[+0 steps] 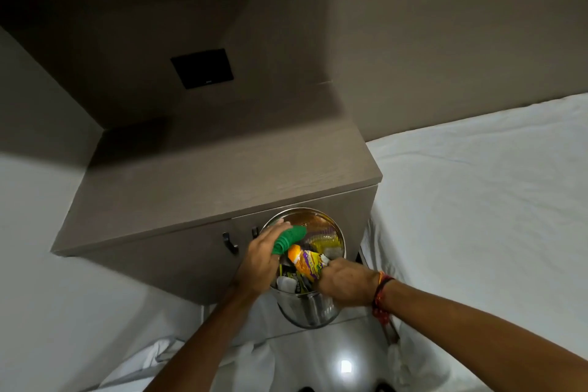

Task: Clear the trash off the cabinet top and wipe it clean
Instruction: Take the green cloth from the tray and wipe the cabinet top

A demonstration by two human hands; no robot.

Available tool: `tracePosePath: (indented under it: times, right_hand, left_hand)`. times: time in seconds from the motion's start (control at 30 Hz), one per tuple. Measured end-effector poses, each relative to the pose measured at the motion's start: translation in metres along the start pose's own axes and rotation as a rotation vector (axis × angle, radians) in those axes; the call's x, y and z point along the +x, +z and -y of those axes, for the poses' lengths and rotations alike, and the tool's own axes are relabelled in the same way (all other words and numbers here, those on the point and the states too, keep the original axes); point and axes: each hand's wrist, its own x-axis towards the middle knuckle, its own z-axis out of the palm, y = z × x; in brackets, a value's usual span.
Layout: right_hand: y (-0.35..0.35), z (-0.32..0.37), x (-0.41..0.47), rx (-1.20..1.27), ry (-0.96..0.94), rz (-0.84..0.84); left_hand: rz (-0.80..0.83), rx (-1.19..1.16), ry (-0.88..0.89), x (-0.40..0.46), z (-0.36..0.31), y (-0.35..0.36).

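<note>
A grey-brown cabinet stands between two beds, and its top is bare. In front of its doors stands a shiny metal bin with several wrappers inside. My left hand is over the bin's left rim, shut on a crumpled green wrapper. My right hand is at the bin's right rim, shut on an orange, yellow and purple snack packet that points into the bin.
A white-sheeted bed lies to the right, and another white bed to the left. Two dark handles are on the cabinet doors. A black wall plate sits above. The glossy floor lies below.
</note>
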Motion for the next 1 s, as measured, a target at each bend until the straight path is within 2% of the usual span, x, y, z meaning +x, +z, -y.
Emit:
tracePosePath:
  times: [0.17,0.23,0.3,0.4,0.5,0.67,0.8,0.9,1.0]
  right_hand:
    - [0.009,0.003,-0.005,0.007,0.025,-0.015]
    - [0.015,0.007,-0.007,-0.014,0.017,-0.045]
    - [0.027,0.013,-0.006,-0.027,0.022,-0.063]
    - [0.051,0.026,-0.006,-0.012,0.039,-0.032]
    - [0.083,0.036,-0.005,0.084,0.041,0.061]
    - [0.210,0.053,0.021,0.144,0.049,0.148]
    - [0.312,0.057,0.046,0.310,0.154,0.078]
    - [0.385,0.056,0.065,0.327,0.152,0.021]
    - [0.442,0.055,0.082,0.329,0.229,-0.043]
  left_hand:
    - [0.068,0.046,0.009,-0.006,0.002,0.002]
    - [0.007,0.007,-0.018,-0.010,0.004,0.005]
    - [-0.144,-0.184,-0.152,-0.011,0.005,0.010]
    - [-0.410,-0.722,-0.529,-0.019,0.004,0.020]
    - [-0.528,-0.987,-0.746,-0.029,0.026,0.041]
    - [-0.559,-1.198,-0.891,-0.035,0.097,0.118]
    - [-0.530,-1.242,-0.987,-0.043,0.156,0.196]
    - [-0.530,-1.222,-1.074,-0.050,0.196,0.252]
    - [-0.511,-1.224,-1.142,-0.056,0.227,0.293]
